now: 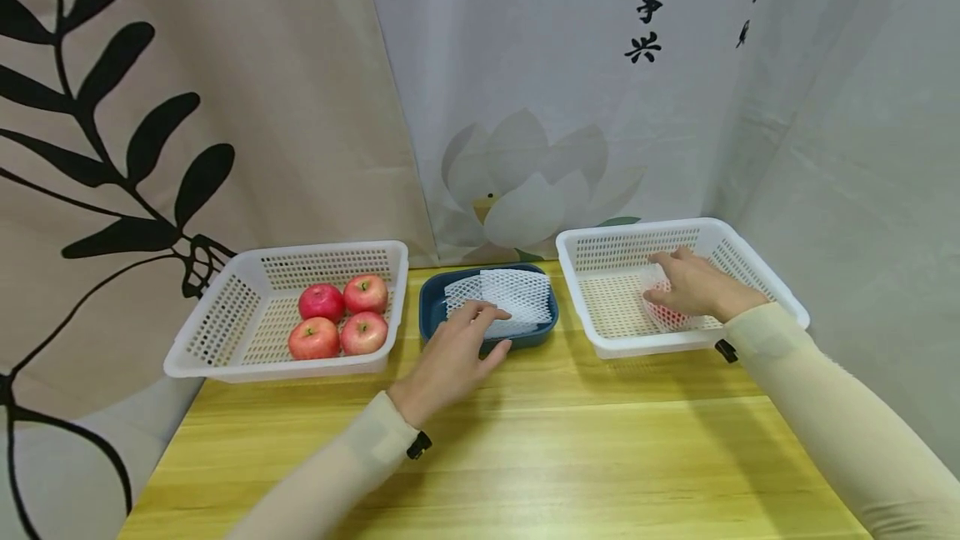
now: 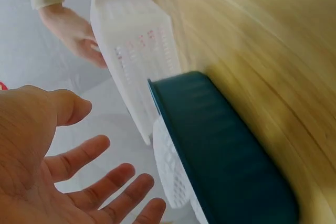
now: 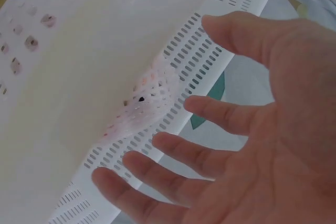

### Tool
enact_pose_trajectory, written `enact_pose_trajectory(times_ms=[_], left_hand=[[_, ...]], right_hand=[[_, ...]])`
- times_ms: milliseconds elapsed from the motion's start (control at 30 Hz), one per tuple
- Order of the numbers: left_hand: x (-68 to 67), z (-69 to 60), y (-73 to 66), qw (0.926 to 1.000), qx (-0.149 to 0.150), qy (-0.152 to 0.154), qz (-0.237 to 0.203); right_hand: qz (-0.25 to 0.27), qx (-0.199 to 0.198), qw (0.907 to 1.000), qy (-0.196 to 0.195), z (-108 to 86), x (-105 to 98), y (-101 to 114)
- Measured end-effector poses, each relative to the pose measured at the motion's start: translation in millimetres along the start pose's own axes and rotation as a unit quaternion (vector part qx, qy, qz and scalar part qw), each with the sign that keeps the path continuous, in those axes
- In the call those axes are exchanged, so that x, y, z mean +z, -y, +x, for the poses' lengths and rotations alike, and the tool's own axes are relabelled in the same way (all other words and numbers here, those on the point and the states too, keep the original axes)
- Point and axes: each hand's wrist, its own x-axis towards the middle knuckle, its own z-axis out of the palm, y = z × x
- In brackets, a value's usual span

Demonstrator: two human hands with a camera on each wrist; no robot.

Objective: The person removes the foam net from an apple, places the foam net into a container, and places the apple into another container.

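My left hand [image 1: 450, 361] hovers at the front edge of a dark blue tray [image 1: 536, 339], fingers spread and holding nothing. White foam fruit nets [image 1: 519, 293] lie in that tray. Over the right white basket [image 1: 611, 349] is my right hand [image 1: 696, 286], its fingers spread. Beneath it sits a red fruit in a white foam net [image 1: 667, 319], partly hidden by the hand. In the right wrist view the fingers [image 3: 202, 157] are apart from the netted fruit [image 3: 152, 95], with nothing between them.
To the left stands another white basket [image 1: 197, 357] with several red apples [image 1: 315, 337] in its right part. All three containers line the back of the wooden table [image 1: 570, 457], against a printed curtain [image 1: 300, 90].
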Motion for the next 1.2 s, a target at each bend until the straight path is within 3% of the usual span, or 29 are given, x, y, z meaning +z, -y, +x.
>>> enact_pose_trajectory(times_ms=[200, 500, 967, 1200], left_hand=[[10.8, 6.3, -10.5, 0.9998, 0.018, 0.000, 0.000], [27.8, 12.2, -23.4, 0.9997, 0.008, 0.013, -0.020], [47.5, 20.3, -39.7, 0.9994, 0.030, 0.009, -0.015], [56.5, 26.1, -48.6, 0.9993, 0.029, 0.023, -0.009]], right_hand=[[0.000, 0.014, 0.9998, 0.013, -0.4, 0.0, 0.4], [0.007, 0.035, 0.9983, 0.045, 4.0, -1.3, -1.0], [0.000, 0.024, 0.9960, 0.087, 10.2, 2.7, -4.4], [-0.009, 0.042, 0.9926, 0.114, 15.8, 5.9, -5.8]])
